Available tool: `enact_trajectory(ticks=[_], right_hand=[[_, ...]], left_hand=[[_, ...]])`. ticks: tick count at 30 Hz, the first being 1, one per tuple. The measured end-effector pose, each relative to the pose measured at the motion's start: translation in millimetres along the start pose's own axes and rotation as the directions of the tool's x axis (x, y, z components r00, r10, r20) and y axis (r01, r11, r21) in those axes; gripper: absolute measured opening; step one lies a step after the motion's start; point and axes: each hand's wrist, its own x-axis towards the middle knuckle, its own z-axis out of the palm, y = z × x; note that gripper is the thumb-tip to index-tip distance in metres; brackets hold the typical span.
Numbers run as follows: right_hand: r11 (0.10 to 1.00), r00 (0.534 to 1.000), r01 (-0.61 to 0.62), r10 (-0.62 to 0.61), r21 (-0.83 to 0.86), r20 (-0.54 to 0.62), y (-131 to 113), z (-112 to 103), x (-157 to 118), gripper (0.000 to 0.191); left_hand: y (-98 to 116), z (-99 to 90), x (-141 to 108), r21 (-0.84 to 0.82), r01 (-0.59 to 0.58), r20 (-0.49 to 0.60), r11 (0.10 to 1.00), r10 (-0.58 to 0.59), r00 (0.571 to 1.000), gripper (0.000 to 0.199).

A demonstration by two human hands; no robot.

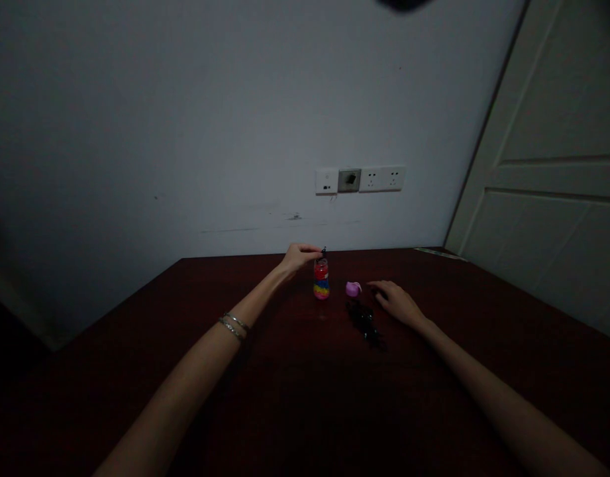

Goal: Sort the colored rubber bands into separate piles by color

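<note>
The left hand [299,256] pinches a small black piece [324,252] at the mouth of the upright jar [321,286] on the counter [285,397]. To the jar's right stands a purple lid [353,289], a black pile [364,320] nearer. Right of both, the right hand [398,303] lies with fingers loosely open, apparently holding nothing.

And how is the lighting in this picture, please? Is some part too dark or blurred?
Head view: dim overall, the wall grey and the tabletop almost black near the bottom; head view: the black pile nearly merges with the tabletop, showing only small glints, while the jar stands out in bright colours; head view: a dark, blurred shape intrudes at the top edge.
</note>
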Motion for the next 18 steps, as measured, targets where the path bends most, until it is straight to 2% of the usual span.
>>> enact_trajectory(ticks=[8, 18], right_hand=[[1.0, 1.0, -0.014, 0.014, 0.004, -0.009, -1.6, -1.3, -1.0, 0.037], [1.0, 1.0, 0.0, 0.0, 0.002, -0.014, -1.8, -1.2, -0.5, 0.037]], left_hand=[[-8.3, 1.5, 0.0, -0.089, -0.013, 0.029, 0.996, 0.016, 0.999, 0.017], [-6.4, -4.4, -2.2, 0.031, 0.006, 0.075, 1.0, -0.008, 0.997, 0.024]])
